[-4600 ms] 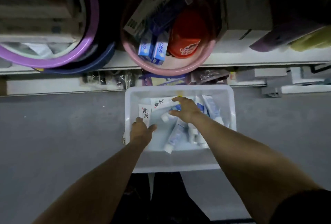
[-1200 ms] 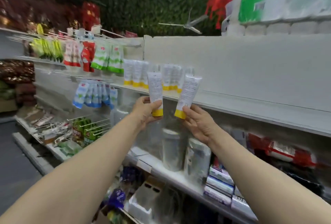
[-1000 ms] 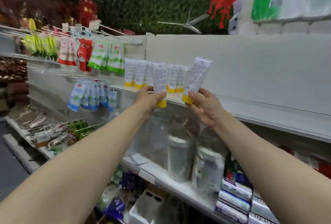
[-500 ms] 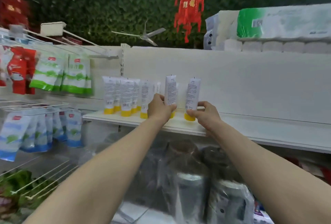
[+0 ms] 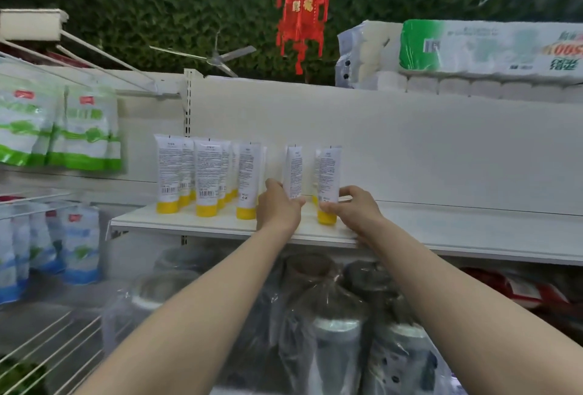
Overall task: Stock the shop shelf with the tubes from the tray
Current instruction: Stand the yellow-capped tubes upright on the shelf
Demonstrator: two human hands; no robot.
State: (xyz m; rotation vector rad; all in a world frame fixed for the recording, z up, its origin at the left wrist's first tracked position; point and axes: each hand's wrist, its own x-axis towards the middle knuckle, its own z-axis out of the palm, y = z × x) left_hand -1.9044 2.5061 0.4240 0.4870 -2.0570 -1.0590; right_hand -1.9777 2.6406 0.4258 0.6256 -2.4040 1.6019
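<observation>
White plastic yellow-capped tube (image 5: 293, 173) pinched low by left hand (image 5: 277, 210), twin tube (image 5: 328, 178) likewise by right hand (image 5: 358, 210), both upright on white shelf (image 5: 441, 227) at 3 o'clock of stocked row (image 5: 202, 173); placing step, apparently; next: release each gently, avoid toppling neighbours.

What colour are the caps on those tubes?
Yellow caps on white tubes; clearest in the head view.
</observation>
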